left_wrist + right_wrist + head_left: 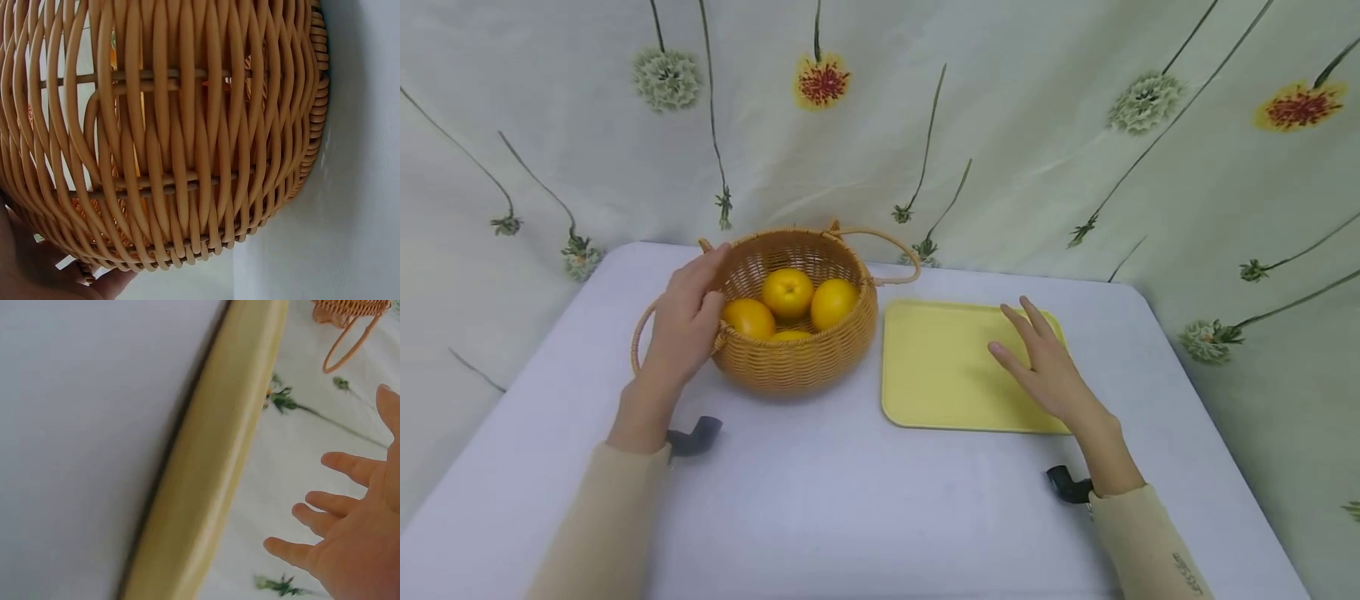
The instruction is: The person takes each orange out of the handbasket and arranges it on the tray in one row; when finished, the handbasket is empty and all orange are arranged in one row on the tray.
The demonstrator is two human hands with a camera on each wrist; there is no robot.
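A round wicker basket point(797, 367) with two loop handles stands at the table's back left and holds several oranges point(787, 292). My left hand point(694, 296) rests on its left rim, fingers stretched along the weave and thumb at the rim. In the left wrist view the basket wall point(175, 125) fills the frame, with my palm point(25, 269) at the lower left. To the basket's right lies an empty yellow tray point(940, 367). My right hand point(1037, 350) is over the tray's right part, fingers spread and holding nothing. The right wrist view shows the spread fingers point(340, 503) beside the tray's edge point(212, 462).
The white table point(820, 500) has rounded corners and bare surface in front of the basket and tray. A floral curtain point(1000, 125) hangs close behind and to the right. One basket handle point(347, 344) points toward the tray's back corner.
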